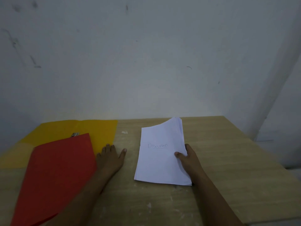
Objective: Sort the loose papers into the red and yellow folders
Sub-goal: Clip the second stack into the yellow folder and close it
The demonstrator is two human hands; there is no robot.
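A stack of white papers (160, 154) lies on the wooden table (228, 160), its top sheet bearing a handwritten word. My right hand (189, 159) grips the stack's right edge, thumb on top and fingers under it. The red folder (60, 173) lies closed at the left, overlapping the yellow folder (68, 129), which lies open beneath and behind it. A small metal clip (75, 134) shows on the yellow folder just past the red one's far edge. My left hand (110, 159) rests flat on the table, fingers straight, right beside the red folder's right edge.
A pale wall (146, 62) rises directly behind the table's far edge. The table's right edge (263, 152) runs diagonally toward me, with floor or wall beyond it. A small white speck (124, 132) lies between the yellow folder and the papers.
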